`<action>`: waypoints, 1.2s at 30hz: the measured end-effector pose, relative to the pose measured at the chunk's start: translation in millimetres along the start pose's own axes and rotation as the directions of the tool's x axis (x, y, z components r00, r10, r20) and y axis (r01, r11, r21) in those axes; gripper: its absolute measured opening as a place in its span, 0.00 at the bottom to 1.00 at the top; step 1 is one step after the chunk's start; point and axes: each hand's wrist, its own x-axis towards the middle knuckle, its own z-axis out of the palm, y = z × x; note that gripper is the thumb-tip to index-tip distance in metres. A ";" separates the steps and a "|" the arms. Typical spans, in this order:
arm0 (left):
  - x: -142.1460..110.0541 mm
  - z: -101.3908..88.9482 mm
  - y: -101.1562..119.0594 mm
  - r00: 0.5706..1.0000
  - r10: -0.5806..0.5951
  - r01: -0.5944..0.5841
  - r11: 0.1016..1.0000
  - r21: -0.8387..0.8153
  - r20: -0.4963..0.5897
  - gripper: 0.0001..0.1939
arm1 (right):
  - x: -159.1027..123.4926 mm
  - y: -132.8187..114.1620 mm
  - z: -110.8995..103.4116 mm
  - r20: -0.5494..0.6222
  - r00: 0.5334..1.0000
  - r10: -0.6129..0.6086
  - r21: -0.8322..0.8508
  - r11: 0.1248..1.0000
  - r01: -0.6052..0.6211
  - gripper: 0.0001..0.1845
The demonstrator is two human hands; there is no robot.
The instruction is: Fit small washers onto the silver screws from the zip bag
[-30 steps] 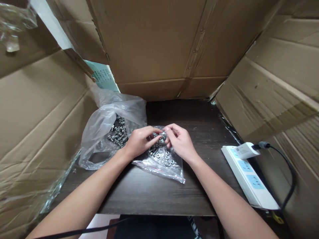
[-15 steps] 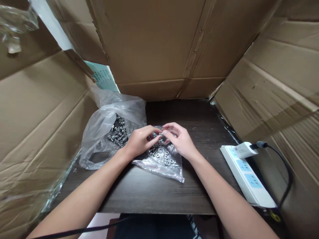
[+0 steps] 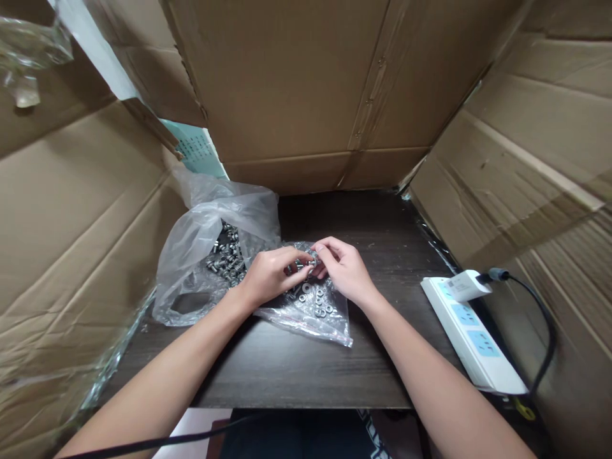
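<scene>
My left hand pinches a small silver bolt between thumb and fingertips, above a clear zip bag. Right against it, my right hand has thumb and fingers closed at the bolt's end; whatever they grip is too small to make out. Loose metal nuts and washers lie on the flattened zip bag, partly hidden by the hands. Left of my left hand, a larger cloudy plastic bag lies open with many bolts inside.
A white power strip with a plugged-in white adapter and black cable stands at the right. Cardboard walls enclose the dark table at the back and both sides. A pale green written sheet shows at back left.
My hands have come closer together, with the fingertips now meeting at the bolt. The right fingers have closed into a tighter pinch. The bags remain in place.
</scene>
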 end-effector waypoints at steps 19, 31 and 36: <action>-0.5 0.2 -3.8 0.997 -0.047 0.047 0.999 0.001 -0.069 0.06 | -2.0 3.5 3.6 0.048 0.997 -0.054 -0.083 0.995 0.058 0.13; -2.5 0.2 -7.2 0.995 -0.055 0.056 0.998 0.013 -0.080 0.06 | -5.7 -2.7 4.3 -0.075 0.965 -0.253 -0.240 0.943 0.229 0.21; -1.3 -0.5 -7.9 0.994 -0.068 0.071 0.997 0.028 -0.082 0.06 | -0.9 1.4 -0.4 -0.205 0.950 -0.234 -0.196 0.961 0.195 0.19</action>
